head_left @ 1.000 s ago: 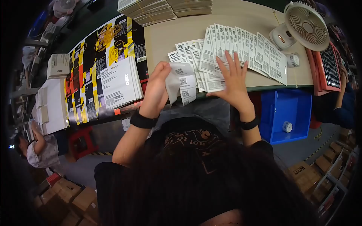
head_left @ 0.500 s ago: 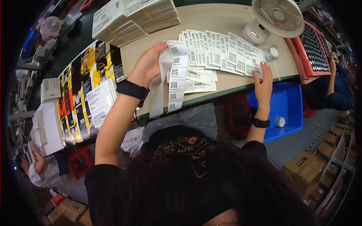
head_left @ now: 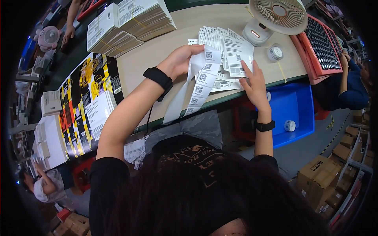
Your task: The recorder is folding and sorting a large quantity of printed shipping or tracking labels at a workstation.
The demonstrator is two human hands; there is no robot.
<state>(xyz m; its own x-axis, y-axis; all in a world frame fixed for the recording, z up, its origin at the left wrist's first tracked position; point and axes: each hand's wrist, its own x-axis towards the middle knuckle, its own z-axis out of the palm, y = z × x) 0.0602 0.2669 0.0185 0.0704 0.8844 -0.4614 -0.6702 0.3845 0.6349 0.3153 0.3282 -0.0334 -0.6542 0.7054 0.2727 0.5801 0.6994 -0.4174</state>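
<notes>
My left hand [head_left: 180,61] is raised over the tan table [head_left: 165,43] and grips a long white strip of coded labels [head_left: 199,84] that hangs down past the table's front edge. My right hand [head_left: 255,82] lies flat with fingers spread on a fanned pile of label sheets [head_left: 226,47] near the table's front. Both wrists carry black bands.
A white desk fan [head_left: 275,13] and a tape roll [head_left: 275,52] stand at the right. Stacks of printed cards [head_left: 130,21] lie at the back, black and yellow flat cartons [head_left: 88,98] at the left. A blue bin [head_left: 291,110] sits below; another person [head_left: 346,82] works at the right.
My left hand has lifted the label strip higher and toward the middle. My right hand has slid the sheets leftward, gathering the wide spread into a tighter pile.
</notes>
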